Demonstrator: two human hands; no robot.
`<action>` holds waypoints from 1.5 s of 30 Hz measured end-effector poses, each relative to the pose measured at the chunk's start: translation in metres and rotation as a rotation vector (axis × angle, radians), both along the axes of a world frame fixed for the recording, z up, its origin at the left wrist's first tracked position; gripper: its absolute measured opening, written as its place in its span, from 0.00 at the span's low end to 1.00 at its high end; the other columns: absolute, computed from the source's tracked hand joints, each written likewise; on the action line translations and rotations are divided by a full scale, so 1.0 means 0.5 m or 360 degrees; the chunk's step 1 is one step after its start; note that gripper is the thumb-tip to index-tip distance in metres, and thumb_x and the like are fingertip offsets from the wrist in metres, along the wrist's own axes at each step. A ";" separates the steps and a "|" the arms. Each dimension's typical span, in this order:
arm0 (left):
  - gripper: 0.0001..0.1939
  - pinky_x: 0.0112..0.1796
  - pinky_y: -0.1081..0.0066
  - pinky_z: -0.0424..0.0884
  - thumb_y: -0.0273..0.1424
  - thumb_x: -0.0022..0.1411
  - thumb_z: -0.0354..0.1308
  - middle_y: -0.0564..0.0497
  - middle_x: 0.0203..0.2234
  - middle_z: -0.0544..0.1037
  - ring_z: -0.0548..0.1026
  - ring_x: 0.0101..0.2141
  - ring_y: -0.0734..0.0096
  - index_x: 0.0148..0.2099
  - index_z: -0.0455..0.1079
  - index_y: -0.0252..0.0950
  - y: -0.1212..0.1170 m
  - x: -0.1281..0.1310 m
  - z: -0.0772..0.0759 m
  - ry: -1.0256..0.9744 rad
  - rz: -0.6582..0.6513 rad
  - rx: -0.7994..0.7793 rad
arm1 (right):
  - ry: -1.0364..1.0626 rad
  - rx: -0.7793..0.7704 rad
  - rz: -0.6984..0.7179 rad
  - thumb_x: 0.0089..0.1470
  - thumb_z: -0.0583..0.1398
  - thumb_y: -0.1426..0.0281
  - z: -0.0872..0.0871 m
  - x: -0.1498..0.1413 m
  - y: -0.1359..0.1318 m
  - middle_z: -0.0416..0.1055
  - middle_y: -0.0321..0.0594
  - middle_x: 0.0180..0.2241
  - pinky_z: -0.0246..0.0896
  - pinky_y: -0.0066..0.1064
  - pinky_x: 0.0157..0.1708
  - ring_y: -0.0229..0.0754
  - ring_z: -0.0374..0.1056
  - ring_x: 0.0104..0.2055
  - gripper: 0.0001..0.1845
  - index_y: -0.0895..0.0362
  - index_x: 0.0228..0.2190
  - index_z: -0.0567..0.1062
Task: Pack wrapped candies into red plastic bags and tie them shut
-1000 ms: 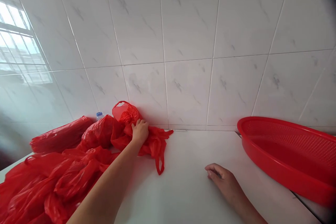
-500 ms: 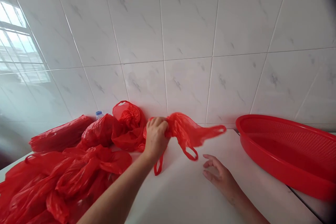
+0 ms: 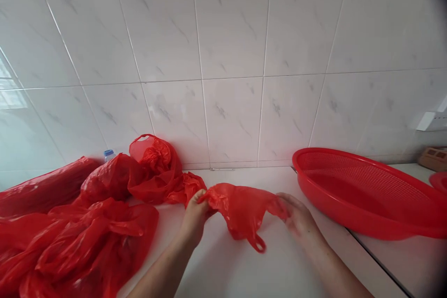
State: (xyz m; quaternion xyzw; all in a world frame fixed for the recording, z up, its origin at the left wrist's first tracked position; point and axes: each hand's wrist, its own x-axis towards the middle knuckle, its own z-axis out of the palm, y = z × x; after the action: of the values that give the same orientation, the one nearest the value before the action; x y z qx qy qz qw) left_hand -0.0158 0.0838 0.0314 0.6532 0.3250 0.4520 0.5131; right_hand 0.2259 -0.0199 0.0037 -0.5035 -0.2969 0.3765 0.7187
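A thin red plastic bag (image 3: 240, 209) stretches between my two hands above the white tabletop (image 3: 251, 270). My left hand (image 3: 195, 214) is closed on the bag's left end. At the other end my right hand (image 3: 296, 216) grips a handle; its fingers are slightly blurred and partly behind the plastic. One loop handle of the bag hangs down at the middle. Just behind my left hand lies a crumpled red bag (image 3: 190, 185), touching a bulging red bag (image 3: 153, 163) that leans on the wall.
A heap of red plastic bags (image 3: 87, 242) covers the left side, with a wrapped red bundle (image 3: 52, 184) behind it. A blue-capped bottle (image 3: 109, 153) stands by the wall. To the right sits a large red basket (image 3: 356, 214), with a brown box (image 3: 433, 158) beyond.
My left hand has pulled one red bag off the pile by the wall and brought it forward. My right hand has taken hold of its other end. The view has turned right.
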 end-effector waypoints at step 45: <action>0.13 0.28 0.75 0.62 0.37 0.58 0.61 0.53 0.23 0.70 0.67 0.23 0.76 0.29 0.68 0.32 -0.078 0.018 -0.031 -0.0647 -0.0778 -0.1036 | -0.2412 0.0297 -0.0573 0.61 0.50 0.76 0.132 -0.146 -0.076 0.74 0.42 0.42 0.67 0.31 0.37 0.41 0.71 0.41 0.13 0.56 0.44 0.69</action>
State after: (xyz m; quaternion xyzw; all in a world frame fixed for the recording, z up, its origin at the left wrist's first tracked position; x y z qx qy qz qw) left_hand -0.0066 0.0448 0.0158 0.4134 0.1792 0.3111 0.8368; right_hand 0.1529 -0.0581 0.0696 -0.6012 -0.6505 -0.2186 0.4094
